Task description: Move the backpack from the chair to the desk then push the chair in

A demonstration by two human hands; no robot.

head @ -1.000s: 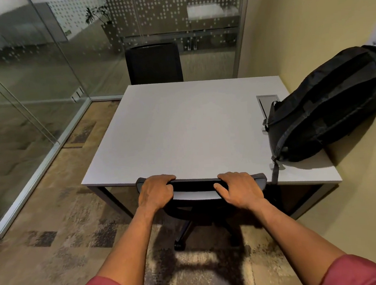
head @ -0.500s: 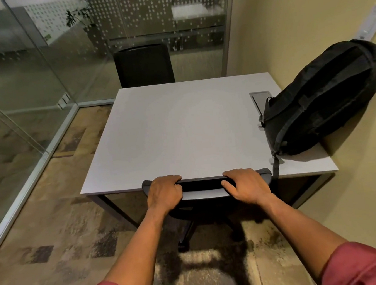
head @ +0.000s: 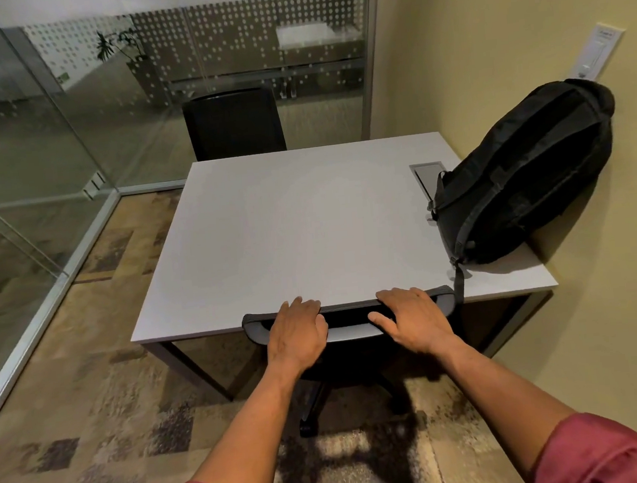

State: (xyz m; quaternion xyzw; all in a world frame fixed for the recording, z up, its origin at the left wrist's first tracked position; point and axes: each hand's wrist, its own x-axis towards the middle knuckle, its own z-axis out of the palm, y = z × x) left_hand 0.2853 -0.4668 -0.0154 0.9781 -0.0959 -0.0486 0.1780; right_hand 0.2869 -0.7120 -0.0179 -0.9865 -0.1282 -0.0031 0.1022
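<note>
Now my grip is loosening. Half a second ago both hands were curled tight over the top of the chair (head: 348, 317) back; at this moment my left hand (head: 297, 333) lies flatter, its fingers (head: 304, 307) stretched forward over the rail and reaching the near edge of the table (head: 289, 228). My right hand (head: 412, 319) has spread as well, thumb out to the left, palm resting on the rail rather than clamping it. Neither hand is truly closed on anything; both are loosely open and only resting on the chair.

The chair's top rail now meets the near edge of the table, where a second ago it stood slightly short of it. Its seat is hidden beneath the top, and only the base and casters show on the carpet (head: 91, 396) below.

The backpack (head: 527, 180) lies on the far right of the table, tilted against the wall (head: 523, 50), one strap hanging off the near edge just beside the chair's right corner. So the first part of the job looks done, and I judge the push to be finished or nearly so, with letting go being what remains. That dangling strap is the one thing I would watch.
</note>
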